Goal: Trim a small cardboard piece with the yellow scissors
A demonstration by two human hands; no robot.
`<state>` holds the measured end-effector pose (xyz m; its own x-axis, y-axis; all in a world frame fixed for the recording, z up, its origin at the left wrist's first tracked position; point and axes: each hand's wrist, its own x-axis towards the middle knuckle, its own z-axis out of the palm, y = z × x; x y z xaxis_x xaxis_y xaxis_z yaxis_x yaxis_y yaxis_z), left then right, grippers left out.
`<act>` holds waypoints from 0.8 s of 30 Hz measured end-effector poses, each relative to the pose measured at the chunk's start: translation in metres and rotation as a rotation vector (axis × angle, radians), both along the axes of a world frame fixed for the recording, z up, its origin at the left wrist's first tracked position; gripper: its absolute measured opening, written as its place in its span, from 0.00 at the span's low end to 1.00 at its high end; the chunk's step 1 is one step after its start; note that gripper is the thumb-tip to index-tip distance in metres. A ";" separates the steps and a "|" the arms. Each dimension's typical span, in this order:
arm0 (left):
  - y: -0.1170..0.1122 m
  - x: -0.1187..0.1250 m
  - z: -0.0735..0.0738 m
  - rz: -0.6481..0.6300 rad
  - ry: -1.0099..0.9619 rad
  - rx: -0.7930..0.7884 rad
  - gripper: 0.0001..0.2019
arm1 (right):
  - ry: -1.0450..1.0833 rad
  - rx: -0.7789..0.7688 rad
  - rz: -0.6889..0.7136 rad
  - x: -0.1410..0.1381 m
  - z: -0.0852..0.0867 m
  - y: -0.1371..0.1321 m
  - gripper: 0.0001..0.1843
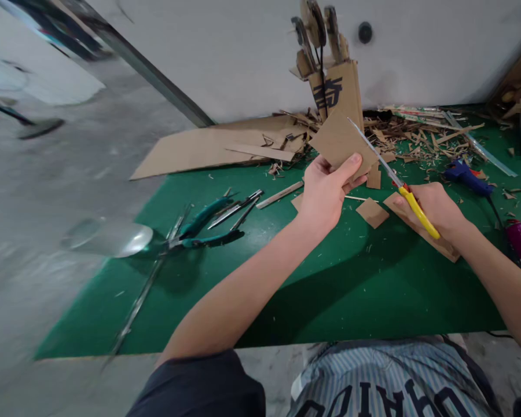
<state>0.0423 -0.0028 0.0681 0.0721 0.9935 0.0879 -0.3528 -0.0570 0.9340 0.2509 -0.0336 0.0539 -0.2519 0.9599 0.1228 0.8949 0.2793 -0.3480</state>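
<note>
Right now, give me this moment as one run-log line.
left hand: holds cardboard piece | right hand: grips yellow-handled scissors, blades at cardboard's edge | mat: green cutting mat, teal pliers, blue glue gun

mat (252, 278): showing plain dark green
cardboard piece (336, 142): showing plain brown
scissors (410, 202): showing yellow handle with a red part, silver blades
pliers (204, 229): showing teal handles
glue gun (466, 175): showing blue body, orange trigger
shorts (373, 376): showing light blue and white stripes, dark letters
</note>
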 end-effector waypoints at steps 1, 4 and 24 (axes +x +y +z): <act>-0.001 0.001 0.000 -0.006 0.004 -0.001 0.21 | 0.007 0.020 -0.007 0.001 -0.001 0.001 0.27; 0.000 0.002 -0.004 0.002 0.018 0.005 0.22 | 0.046 0.071 -0.031 0.002 -0.005 0.002 0.28; 0.011 -0.007 0.005 0.159 -0.104 0.007 0.16 | 0.681 -0.114 -0.019 0.008 -0.023 0.000 0.36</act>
